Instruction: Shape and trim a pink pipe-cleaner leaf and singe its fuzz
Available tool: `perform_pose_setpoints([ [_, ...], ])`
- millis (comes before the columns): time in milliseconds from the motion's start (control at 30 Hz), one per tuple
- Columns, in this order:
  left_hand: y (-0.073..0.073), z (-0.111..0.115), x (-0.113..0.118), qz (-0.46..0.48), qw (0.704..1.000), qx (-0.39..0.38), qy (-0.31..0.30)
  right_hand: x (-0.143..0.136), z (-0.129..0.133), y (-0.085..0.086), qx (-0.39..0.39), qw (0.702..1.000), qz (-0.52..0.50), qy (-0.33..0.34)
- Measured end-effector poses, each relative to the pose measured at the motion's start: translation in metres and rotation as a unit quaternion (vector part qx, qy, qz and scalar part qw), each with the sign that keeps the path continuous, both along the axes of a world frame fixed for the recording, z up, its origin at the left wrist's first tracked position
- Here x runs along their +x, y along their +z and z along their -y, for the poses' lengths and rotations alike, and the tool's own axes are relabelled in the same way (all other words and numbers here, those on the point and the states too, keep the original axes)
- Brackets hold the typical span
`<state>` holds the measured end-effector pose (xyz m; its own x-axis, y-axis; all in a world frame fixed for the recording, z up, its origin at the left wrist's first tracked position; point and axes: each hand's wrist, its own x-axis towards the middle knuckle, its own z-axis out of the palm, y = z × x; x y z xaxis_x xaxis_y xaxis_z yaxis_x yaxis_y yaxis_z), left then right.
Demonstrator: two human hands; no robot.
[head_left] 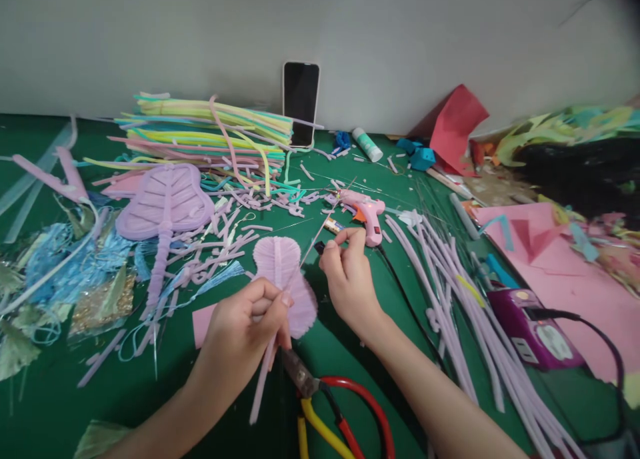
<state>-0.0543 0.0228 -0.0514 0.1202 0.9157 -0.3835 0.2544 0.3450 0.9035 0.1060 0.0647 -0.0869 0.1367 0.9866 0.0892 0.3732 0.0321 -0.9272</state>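
My left hand (pixel 257 319) is closed in a pinch on a lilac pipe cleaner (pixel 261 386), whose fuzzy end hangs below the fingers while a thin bare length runs up toward the glue gun. Behind the hand lies a lilac ribbed leaf-like piece (pixel 280 262) with rounded lobes. My right hand (pixel 347 266) has its fingers pinched together around a small black thing (pixel 320 247), beside the thin length. Just beyond it rests a pink glue gun (pixel 367 214). Pliers (pixel 313 386) with red and yellow handles lie under and below the left hand.
A finished-looking lilac fan shape (pixel 167 202) lies left, among cut bits and blue tassels (pixel 65 259). Behind are bundled coloured pipe cleaners (pixel 205 129) and a phone (pixel 301 99). Lilac stems (pixel 470 306), a purple box (pixel 533 329) and pink paper (pixel 550 246) lie right.
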Motion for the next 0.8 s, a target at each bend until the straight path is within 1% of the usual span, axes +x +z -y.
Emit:
perform_pose_setpoints([
  [433,-0.006,0.001,-0.003,-0.017,0.999,0.027,-0.024,0.006,-0.004,-0.003,0.001,1.0,0.001,-0.024],
  [800,-0.006,0.0,-0.003,-0.025,0.999,0.034,-0.031,0.013,-0.01,-0.007,0.007,0.999,0.002,-0.048],
])
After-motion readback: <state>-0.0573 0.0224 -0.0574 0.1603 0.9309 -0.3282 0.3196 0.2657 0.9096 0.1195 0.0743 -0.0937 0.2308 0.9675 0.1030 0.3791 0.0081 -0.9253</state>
